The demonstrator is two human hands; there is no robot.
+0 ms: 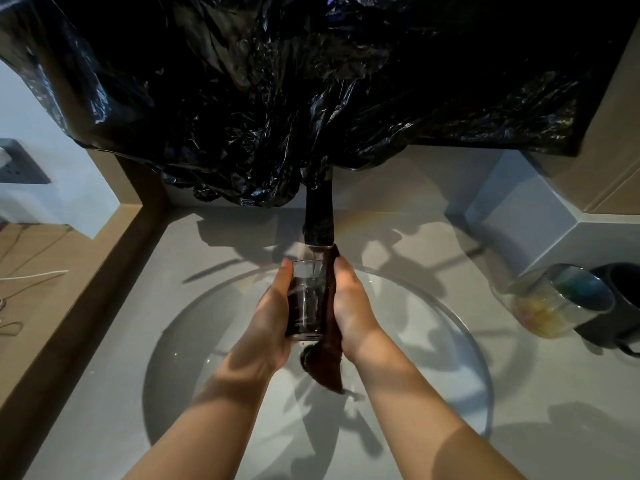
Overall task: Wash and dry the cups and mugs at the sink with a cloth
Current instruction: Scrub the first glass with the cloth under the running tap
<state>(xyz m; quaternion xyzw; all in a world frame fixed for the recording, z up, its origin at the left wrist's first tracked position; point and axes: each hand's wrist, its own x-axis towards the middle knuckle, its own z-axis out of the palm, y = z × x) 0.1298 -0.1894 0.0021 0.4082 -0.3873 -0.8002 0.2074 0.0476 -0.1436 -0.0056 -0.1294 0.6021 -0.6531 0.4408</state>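
Over a round sink (194,341), the left hand (277,306) wraps its fingers around a clear drinking glass (306,299), held upright under the dark faucet (318,220) with water running in. The right hand (349,303) clasps a dark cloth (329,368) against the glass's other side; its end hangs below. An iridescent glass (554,303) and black mug (620,299) touch on the surface (121,341) at right.
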